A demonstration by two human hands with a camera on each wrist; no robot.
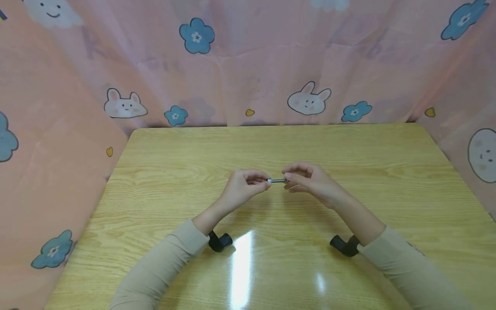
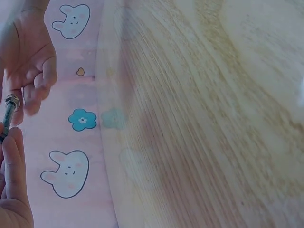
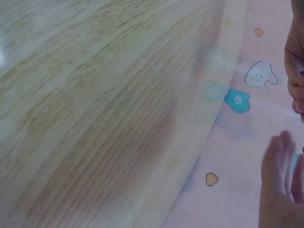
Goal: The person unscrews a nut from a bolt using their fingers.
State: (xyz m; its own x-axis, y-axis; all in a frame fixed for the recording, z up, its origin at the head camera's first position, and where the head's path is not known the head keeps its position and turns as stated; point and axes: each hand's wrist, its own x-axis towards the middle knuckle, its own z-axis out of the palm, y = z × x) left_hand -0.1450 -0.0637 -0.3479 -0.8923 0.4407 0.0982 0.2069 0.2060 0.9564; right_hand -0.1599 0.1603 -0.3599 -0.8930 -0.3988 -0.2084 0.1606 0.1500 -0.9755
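A small metal bolt (image 1: pixel 277 181) lies level between the two hands, above the table. At its left end the left hand (image 1: pixel 244 187) pinches it between thumb and fingertips, which cover most of that end. A nut (image 2: pixel 13 101) sits round the far end of the threaded shaft, as the left wrist view shows. The right hand (image 1: pixel 310 181) has its thumb and index finger on the nut (image 1: pixel 286 180), with the other fingers loosely bent. In the right wrist view the right hand's fingers (image 3: pixel 274 159) look blurred, and the bolt is mostly out of frame.
The hands are over a shiny wood-grain table (image 1: pixel 186 159). A pink printed curtain (image 1: pixel 248 64) hangs behind it and along both sides. Black wrist-worn devices (image 1: pixel 221 242) jut inward at each sleeve cuff, low over the table.
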